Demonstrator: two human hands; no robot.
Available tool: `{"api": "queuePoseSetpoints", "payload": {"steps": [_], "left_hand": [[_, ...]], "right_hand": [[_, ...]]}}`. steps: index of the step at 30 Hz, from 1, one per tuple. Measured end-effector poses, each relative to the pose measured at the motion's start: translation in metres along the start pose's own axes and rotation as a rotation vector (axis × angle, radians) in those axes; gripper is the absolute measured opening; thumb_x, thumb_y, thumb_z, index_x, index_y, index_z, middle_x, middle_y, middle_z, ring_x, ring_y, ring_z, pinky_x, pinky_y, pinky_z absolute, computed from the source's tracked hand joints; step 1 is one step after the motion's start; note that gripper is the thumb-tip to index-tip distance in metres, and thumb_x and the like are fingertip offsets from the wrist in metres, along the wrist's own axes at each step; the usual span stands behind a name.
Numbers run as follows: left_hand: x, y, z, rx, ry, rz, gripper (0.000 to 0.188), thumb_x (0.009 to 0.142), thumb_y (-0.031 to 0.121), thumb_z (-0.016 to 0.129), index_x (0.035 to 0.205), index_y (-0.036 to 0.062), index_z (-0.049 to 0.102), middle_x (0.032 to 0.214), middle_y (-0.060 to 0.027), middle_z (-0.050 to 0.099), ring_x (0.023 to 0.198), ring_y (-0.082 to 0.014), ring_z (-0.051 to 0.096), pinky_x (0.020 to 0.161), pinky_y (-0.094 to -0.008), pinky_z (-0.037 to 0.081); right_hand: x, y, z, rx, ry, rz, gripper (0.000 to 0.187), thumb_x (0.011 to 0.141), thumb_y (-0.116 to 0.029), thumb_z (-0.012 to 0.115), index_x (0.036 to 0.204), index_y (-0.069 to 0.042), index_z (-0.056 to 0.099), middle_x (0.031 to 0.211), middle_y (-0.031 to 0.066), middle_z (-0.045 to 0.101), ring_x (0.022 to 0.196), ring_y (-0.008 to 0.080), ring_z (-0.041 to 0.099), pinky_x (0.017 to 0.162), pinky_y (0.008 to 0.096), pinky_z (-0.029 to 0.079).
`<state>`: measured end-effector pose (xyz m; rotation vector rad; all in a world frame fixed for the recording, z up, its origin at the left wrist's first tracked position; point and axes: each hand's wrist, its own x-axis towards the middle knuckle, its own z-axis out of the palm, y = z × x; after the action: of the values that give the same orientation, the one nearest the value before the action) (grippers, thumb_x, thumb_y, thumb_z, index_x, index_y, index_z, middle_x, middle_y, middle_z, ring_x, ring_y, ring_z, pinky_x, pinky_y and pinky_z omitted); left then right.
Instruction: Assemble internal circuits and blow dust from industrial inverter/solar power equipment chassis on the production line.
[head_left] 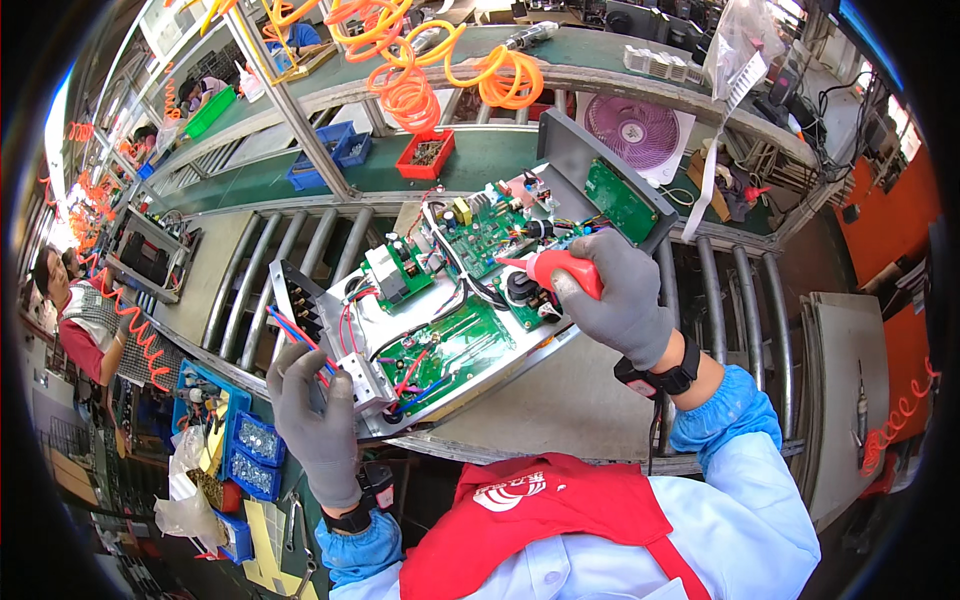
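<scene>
My right hand (pixel 625 305), in a grey glove, is closed around a red squeeze bottle (pixel 565 272). Its thin nozzle points left, over the green circuit board (pixel 475 240) of an opened electronic unit with a metal chassis (pixel 455 385). My left hand (pixel 318 430), also gloved, has its fingers apart at the unit's near left corner. It is beside a pale terminal block (pixel 362 385) and some red and blue wires (pixel 300 335); whether its fingertips touch them I cannot tell. A smaller white-based board (pixel 397 275) sits on the left of the chassis.
The unit lies on a board over a roller conveyor (pixel 712 300). Its grey cover panel (pixel 600 175) stands tilted behind. A red parts bin (pixel 425 155), blue bins (pixel 258 440), wrenches (pixel 293 525) and a purple fan (pixel 632 130) surround it. Orange coiled hoses (pixel 410 95) hang overhead. Another person (pixel 90 330) works at left.
</scene>
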<state>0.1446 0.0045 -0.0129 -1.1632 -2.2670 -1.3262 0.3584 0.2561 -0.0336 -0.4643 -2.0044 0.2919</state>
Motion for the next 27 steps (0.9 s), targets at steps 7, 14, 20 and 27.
{"api": "queuePoseSetpoints", "payload": {"steps": [7,14,20,27], "left_hand": [[-0.0011,-0.0002,0.0005,-0.054,0.008,-0.034,0.028,0.073,0.003,0.064,0.101,-0.003,0.065,0.117,-0.0166,0.059,0.113,-0.0308,0.057,0.099,-0.0391,0.043],[-0.0007,-0.0033,0.0013,-0.052,0.012,-0.041,0.027,0.074,0.004,0.065,0.1,-0.0025,0.064,0.117,-0.0167,0.059,0.113,-0.0316,0.057,0.1,-0.0398,0.043],[-0.0017,-0.0037,0.001,-0.066,0.008,-0.063,0.027,0.074,0.003,0.064,0.1,-0.0027,0.064,0.117,-0.0167,0.058,0.113,-0.0316,0.056,0.099,-0.0397,0.043],[-0.0008,-0.0026,0.0011,-0.093,0.005,-0.054,0.028,0.074,0.002,0.064,0.101,-0.0029,0.064,0.119,-0.0164,0.058,0.114,-0.0305,0.056,0.099,-0.0386,0.043]], "right_hand": [[0.0003,-0.0006,0.0062,-0.026,0.0,-0.061,0.022,0.071,-0.016,0.076,0.085,-0.004,0.065,0.077,0.0125,0.062,0.063,0.0302,0.062,0.056,0.0384,0.049],[0.0018,-0.004,0.0019,-0.076,-0.017,-0.057,0.02,0.072,-0.017,0.076,0.084,-0.005,0.065,0.076,0.0123,0.062,0.062,0.0298,0.062,0.055,0.0389,0.049],[0.0009,-0.0017,0.0024,-0.101,0.007,-0.066,0.019,0.072,-0.016,0.076,0.083,-0.005,0.065,0.075,0.0119,0.061,0.061,0.0295,0.062,0.055,0.0385,0.048],[-0.0003,0.0004,0.0023,-0.106,0.018,-0.077,0.019,0.072,-0.016,0.075,0.084,-0.006,0.064,0.075,0.0112,0.061,0.061,0.0291,0.061,0.054,0.0388,0.048]]}}
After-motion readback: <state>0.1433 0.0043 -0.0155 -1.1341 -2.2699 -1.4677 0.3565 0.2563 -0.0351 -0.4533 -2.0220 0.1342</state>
